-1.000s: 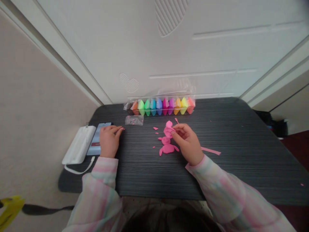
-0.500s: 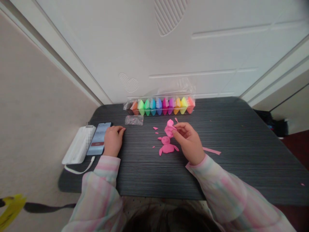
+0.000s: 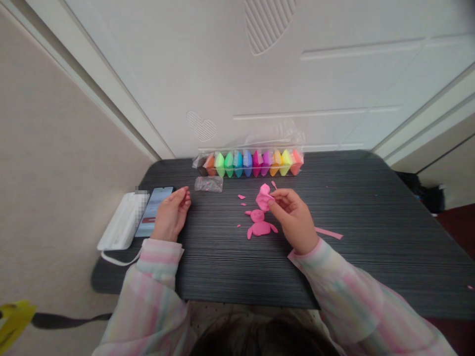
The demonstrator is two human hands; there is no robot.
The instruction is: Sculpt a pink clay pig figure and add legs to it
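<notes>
Between thumb and fingers, my right hand (image 3: 297,220) pinches a thin, crumpled piece of pink modelling clay (image 3: 263,198). Just below it lies a flat pink clay figure (image 3: 261,228) with a round head, an oval body, two arms and one ear-like piece showing. Small pink clay scraps (image 3: 241,197) are scattered to its left. My left hand (image 3: 171,212) is raised beside the phone (image 3: 153,210), its fingers curled and the fingertips pressed together with the thumb. Whatever may be between those fingertips is too small to make out.
A clear pack of coloured clay (image 3: 248,163) lines the back of the dark table (image 3: 222,272). In front of it is a small plastic wrapper (image 3: 209,184). A white power bank (image 3: 121,222) with a cable lies left of the phone. A pink strip (image 3: 329,232) lies to the right.
My left hand has turned over from resting palm down beside the phone, and its curled fingers now show. The right hand keeps its hold on the pink clay. The view has shifted slightly.
</notes>
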